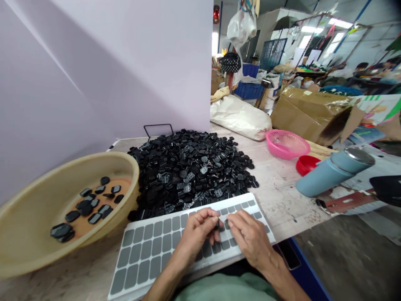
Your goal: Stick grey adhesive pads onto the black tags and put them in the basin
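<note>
A white sheet [134, 226] with rows of grey rounded-rectangle stickers lies at the table's front edge. Over its middle, my left hand [200, 228] is closed, pinching a small black plastic piece [217, 224] between thumb and fingers. My right hand [249, 234] is just to the right, over the same sheet. Its thumb and forefinger are pinched together around a tiny dark thing that is too small to name. A small gap separates the two hands' fingertips. Behind the sheet spreads a large heap of black plastic pieces [188, 167], flat and with cut corners.
At left, a beige basin [131, 175] holds several black pieces. A pink basket [286, 144], a red bowl [306, 166] and a blue-grey flask [332, 171] lie to the right. Beyond are a white sack [239, 117] and a cardboard box [303, 110]. A pale wall panel [150, 62] stands behind the heap.
</note>
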{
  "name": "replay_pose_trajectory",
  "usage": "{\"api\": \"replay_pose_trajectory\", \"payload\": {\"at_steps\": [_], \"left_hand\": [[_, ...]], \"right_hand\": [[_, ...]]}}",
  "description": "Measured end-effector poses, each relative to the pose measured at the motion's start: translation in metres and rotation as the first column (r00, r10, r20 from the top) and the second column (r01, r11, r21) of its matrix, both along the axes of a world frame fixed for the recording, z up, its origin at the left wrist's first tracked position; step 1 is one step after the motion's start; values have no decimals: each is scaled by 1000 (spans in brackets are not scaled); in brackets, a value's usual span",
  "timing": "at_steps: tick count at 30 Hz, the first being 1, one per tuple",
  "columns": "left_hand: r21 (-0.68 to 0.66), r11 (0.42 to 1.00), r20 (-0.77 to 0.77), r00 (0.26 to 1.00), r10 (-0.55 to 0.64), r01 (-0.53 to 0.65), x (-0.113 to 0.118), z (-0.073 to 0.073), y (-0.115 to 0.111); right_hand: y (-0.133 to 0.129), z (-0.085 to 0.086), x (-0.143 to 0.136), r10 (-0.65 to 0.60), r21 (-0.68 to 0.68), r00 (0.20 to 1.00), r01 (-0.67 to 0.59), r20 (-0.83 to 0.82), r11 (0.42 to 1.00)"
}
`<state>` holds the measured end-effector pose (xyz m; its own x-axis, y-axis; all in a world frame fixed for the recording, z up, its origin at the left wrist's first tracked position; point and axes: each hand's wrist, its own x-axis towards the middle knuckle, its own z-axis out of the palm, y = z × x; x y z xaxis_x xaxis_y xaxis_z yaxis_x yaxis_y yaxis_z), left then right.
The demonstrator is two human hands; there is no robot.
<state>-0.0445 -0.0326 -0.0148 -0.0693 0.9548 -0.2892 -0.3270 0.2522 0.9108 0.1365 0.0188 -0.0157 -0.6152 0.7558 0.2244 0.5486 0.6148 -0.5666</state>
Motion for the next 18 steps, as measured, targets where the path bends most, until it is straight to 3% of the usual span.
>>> {"api": "replay_pose_trajectory", "payload": {"at_steps": [2,4,8,12,14,18], "left_hand": [[13,996,-109,990,89,-88,-11,5,0],[11,995,-224,970,99,-99,-19,7,0],[-1,997,-426,902,-68,74,-13,0,-2],[32,961,-755,637,-157,276,1,-2,-7],[35,936,-839,519,-163,351,1,1,-11],[13,913,-891,420,-175,408,-8,3,-18]], "right_hand": [[10,-1,12,-114,-3,993,114,6,993],[18,-2,22,-189,-13,981,189,35,982],[27,-5,22,-159,37,967,155,197,987],[31,-5,-2,-126,147,941,83,313,986],[33,-4,-15,-100,167,937,45,336,985],[33,-5,-36,-32,162,938,-26,345,987]]}}
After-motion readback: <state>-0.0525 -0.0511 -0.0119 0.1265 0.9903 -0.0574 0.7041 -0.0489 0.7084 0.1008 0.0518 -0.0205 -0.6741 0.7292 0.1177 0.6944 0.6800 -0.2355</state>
